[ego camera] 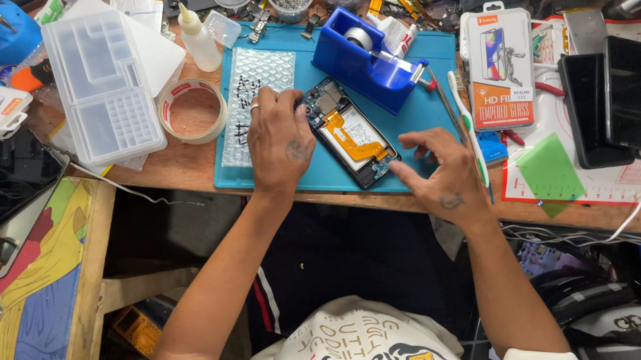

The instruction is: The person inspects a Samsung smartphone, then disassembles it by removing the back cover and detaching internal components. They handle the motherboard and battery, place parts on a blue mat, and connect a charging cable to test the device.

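A person seated at a crowded repair bench works over an opened smartphone (349, 133), which lies back-side up and slantwise at the middle of a blue work mat (311, 175). The rear cover is already off: the circuit board, an orange flex cable and a pale battery area lie exposed, while the internal parts appear to be in place, so the disassembly looks begun but far from finished.

The left hand (278, 139) rests palm down at the phone's upper-left edge, fingers loosely curled against the frame, steadying it rather than gripping anything. The right hand (442, 172) hovers at the phone's lower-right corner, fingers half curled and fingertips touching or almost touching the frame; whether it pinches a small tool or part cannot be told.

Left of the phone, under the left hand's fingers, a sheet of bubble wrap (254, 99) covers part of the mat. Just beyond the phone stands a blue tape dispenser (365, 58); farther left of it lie a roll of tape (192, 110), a clear compartment box (102, 87) and a small white squeeze bottle (199, 41). Right of the phone, off the mat, sit a boxed screen protector (499, 67) and two dark phones (615, 106).
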